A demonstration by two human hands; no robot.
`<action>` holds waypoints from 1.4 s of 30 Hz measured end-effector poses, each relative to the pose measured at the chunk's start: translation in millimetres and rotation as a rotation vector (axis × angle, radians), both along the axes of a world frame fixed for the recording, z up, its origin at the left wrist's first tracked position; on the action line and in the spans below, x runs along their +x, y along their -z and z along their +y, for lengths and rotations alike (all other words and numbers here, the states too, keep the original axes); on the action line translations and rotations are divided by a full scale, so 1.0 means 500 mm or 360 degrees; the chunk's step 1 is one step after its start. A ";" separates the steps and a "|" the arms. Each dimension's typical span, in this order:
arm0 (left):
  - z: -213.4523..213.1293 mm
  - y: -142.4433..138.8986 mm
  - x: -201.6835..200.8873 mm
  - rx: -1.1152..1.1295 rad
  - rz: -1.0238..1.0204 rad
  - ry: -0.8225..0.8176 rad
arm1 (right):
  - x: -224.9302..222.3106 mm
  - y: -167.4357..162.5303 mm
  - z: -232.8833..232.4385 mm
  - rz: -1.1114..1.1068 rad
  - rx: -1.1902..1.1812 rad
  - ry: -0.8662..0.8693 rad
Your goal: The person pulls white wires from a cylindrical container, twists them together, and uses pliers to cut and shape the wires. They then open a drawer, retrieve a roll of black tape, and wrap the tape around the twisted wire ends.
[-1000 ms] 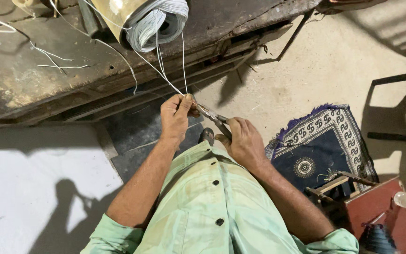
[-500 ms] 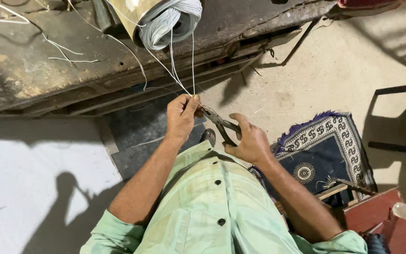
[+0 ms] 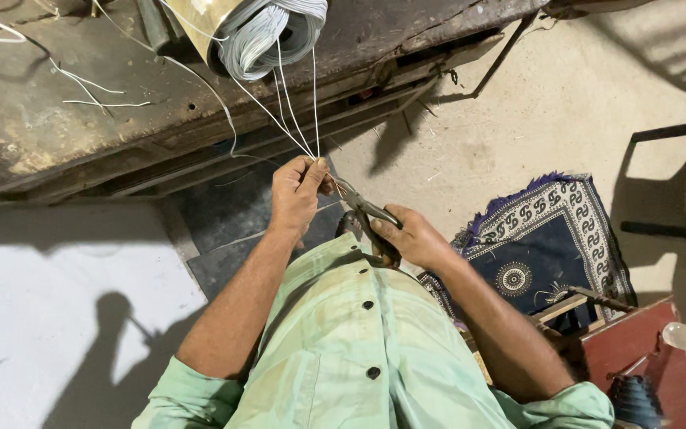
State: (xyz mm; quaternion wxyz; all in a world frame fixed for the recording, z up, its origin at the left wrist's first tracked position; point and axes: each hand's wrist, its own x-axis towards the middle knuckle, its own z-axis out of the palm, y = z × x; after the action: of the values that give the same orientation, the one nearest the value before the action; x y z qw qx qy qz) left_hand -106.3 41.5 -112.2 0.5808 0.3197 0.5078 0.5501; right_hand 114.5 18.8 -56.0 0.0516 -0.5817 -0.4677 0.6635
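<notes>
Worn dark surface [image 3: 57,135] upper left, loose white wire scraps on it. One coil of white wire [image 3: 267,32], gold-wrapped, above fingers. About three strands [image 3: 295,119] run down from coil to left hand [image 3: 295,195]; fingers pinched shut on strands. One pair of pliers [image 3: 363,210] just right of that pinch, nose at strands; right hand [image 3: 410,237] fingers wrapped round handles. One patterned blue mat [image 3: 541,246] on floor further right. Versus earlier frame: hands much same, coil sits higher in view.

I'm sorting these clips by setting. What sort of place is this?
Probably a small, rough workshop: a worn, stained workbench carrying a coil of white wire, pliers in the right hand, the left hand pinching wire strands, and a bare concrete floor.
</notes>
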 end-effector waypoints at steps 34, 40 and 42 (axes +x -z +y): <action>-0.095 0.026 0.042 -0.0079 -0.0539 -0.0288 | -0.020 0.020 0.238 0.0392 0.0132 -0.0972; -0.103 0.020 0.096 0.0019 -0.0542 -0.0613 | -0.032 0.019 0.331 0.0432 0.0129 -0.1509; -0.107 0.015 0.105 0.0004 -0.0456 -0.0703 | -0.048 0.019 0.343 0.0608 0.0102 -0.1601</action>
State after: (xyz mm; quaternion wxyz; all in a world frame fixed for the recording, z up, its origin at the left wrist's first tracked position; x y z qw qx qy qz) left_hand -54.0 -12.0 -119.6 0.5121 0.1207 0.4773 0.7039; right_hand 90.7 190.5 -65.6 -0.1707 -0.1530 -0.6908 0.6857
